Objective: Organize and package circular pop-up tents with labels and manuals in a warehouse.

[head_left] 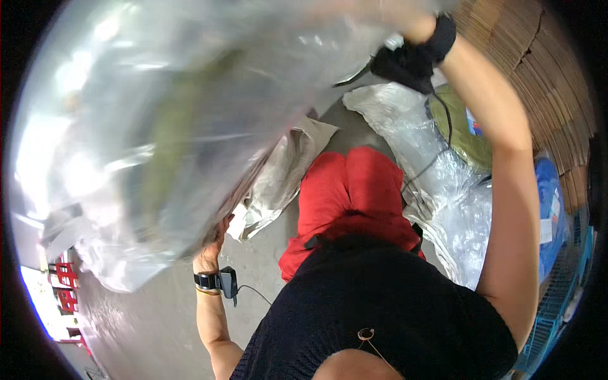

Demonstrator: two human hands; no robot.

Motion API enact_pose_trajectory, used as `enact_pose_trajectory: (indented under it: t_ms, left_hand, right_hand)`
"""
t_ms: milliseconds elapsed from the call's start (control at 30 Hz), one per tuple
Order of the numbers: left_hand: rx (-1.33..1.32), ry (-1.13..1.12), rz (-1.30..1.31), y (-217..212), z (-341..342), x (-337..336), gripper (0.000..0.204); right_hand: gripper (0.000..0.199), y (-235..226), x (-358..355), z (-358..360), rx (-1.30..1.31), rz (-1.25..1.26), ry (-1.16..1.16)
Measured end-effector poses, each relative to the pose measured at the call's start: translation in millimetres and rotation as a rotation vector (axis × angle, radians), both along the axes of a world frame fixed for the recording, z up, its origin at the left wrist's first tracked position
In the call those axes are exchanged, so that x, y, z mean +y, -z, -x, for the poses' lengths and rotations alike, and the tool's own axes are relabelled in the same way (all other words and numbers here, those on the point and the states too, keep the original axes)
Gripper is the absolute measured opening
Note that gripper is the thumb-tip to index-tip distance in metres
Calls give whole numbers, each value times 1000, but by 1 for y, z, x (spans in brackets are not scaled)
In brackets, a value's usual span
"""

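Observation:
A large, bulging clear plastic bag is held up in front of me and fills the upper left. Something olive green shows blurred through its film. Low on the bag's near edge, my left hand grips it, with the fingers partly covered by the plastic. My right hand reaches up to the bag's top edge, where its fingers are smeared by motion and partly out of sight. A black wrist strap with a small device sits on my left wrist, and a black wrap is around my right wrist.
A white woven sack lies on the grey floor beside my legs. To the right are clear plastic wrapping, an olive green bundle, a blue packed item, stacked cardboard and a blue wire crate. Red stools stand far left.

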State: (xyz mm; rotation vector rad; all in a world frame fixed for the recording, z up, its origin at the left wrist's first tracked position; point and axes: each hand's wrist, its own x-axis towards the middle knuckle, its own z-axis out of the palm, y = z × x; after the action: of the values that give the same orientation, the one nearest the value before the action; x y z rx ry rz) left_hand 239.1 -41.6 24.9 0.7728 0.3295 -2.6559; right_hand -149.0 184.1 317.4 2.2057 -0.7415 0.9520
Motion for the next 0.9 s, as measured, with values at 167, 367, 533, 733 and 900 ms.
enact_pose_trajectory:
  t_ms: [167,367,533,733,900]
  left_hand:
    - [-329,-12,666,13,-22,44,44]
    - [-956,549,1961,34,-2,99,28]
    - [-582,478,710,162,-49,43,51]
    - [-634,371,311,190,-20,-21,83]
    - [-806,291,642,195,14,-3,55]
  right_hand:
    - [36,108,13,-3,-249,-559,521]
    - [13,246,132,59,-312,-1224,707]
    - [29,236,211,98,-830,-1965,873]
    - [46,324,104,102,-1871,-1383,714]
    - [50,366,33,71,-1727,-1276,897]
